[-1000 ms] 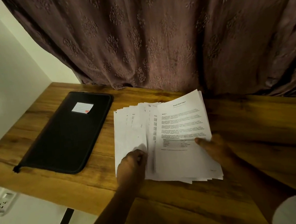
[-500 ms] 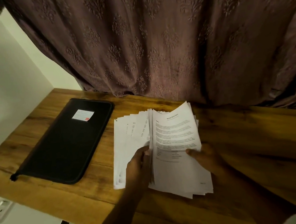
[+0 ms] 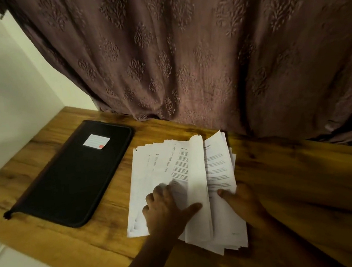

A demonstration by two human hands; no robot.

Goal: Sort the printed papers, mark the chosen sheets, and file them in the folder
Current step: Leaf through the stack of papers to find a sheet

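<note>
Our left hand (image 3: 166,208) spread flat on the fanned printed papers (image 3: 152,181), thumb under one sheet (image 3: 197,184) standing on edge, our right hand (image 3: 243,200) pressing the stack, black folder (image 3: 71,178) zipped at nine o'clock on the wooden table (image 3: 300,184).

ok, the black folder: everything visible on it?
The black folder lies flat and closed on the wooden table, left of the papers and apart from them. Matte, fabric-like cover, rounded corners, a zip pull at its near left corner. A white label with a red mark sits near its far end. Neither hand touches it.
</note>
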